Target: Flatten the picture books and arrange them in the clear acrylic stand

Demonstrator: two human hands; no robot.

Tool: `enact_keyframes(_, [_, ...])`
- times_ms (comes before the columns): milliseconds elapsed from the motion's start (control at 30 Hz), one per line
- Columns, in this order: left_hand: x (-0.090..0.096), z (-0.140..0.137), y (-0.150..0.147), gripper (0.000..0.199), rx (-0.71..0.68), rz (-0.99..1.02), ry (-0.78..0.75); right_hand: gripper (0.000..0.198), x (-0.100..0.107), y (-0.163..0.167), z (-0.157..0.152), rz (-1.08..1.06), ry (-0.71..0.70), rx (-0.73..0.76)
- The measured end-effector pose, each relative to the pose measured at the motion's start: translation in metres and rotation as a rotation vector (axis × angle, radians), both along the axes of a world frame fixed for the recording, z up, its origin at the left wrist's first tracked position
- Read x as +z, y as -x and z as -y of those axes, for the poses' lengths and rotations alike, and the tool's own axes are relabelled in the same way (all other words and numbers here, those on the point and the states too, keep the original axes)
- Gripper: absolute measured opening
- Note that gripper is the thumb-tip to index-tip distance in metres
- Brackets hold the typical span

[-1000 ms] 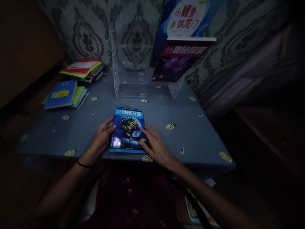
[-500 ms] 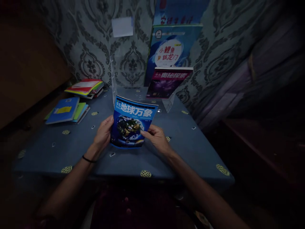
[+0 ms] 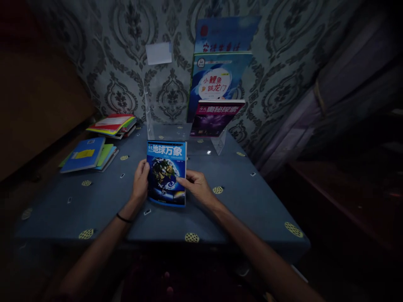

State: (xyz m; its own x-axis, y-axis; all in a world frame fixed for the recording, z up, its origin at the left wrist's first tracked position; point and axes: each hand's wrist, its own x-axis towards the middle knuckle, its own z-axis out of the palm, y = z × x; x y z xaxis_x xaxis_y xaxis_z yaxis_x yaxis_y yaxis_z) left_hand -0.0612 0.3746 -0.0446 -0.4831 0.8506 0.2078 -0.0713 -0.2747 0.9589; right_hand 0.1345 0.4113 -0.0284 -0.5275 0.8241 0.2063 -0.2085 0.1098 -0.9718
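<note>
A blue book (image 3: pixel 166 174) with a picture of the Earth and white Chinese characters on its cover is held upright above the table, cover facing me. My left hand (image 3: pixel 140 180) grips its left edge, the fingers behind it partly hidden. At the right edge, my right hand (image 3: pixel 198 186) pinches the book with the thumb on the cover. Behind it stands a clear plastic rack (image 3: pixel 220 142). On the rack's right side a purple book (image 3: pixel 217 119) leans in front of a light blue book (image 3: pixel 217 79) and a darker blue book (image 3: pixel 226 33).
Two piles of books lie on the table's left: a blue book with a yellow label (image 3: pixel 83 155) tops the nearer one, a red and yellow book (image 3: pixel 110 123) the farther. A white card (image 3: pixel 158 53) is at the rack's upper left. A curtain (image 3: pixel 302 113) hangs at right.
The blue book has turned to face me more squarely and shifted slightly left, with both hands still on it. The whole scene sits a little lower in view.
</note>
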Motion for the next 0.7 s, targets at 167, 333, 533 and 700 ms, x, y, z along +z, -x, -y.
enact_keyframes(167, [-0.003,0.007,-0.012,0.039,0.05,-0.182,0.038,0.041,0.006,0.011,0.004,-0.089,0.116,-0.01])
enact_keyframes(333, [-0.004,0.015,-0.02,0.065,0.087,-0.403,0.247,0.051,0.007,0.016,0.014,-0.047,0.11,-0.168])
enact_keyframes(533, [0.013,0.025,-0.029,0.077,-0.09,-0.257,0.391,0.047,0.012,0.022,0.023,0.011,0.007,-0.214])
enact_keyframes(700, [0.027,0.028,-0.035,0.073,-0.332,0.032,0.305,0.045,0.013,0.034,0.034,-0.052,0.013,-0.243])
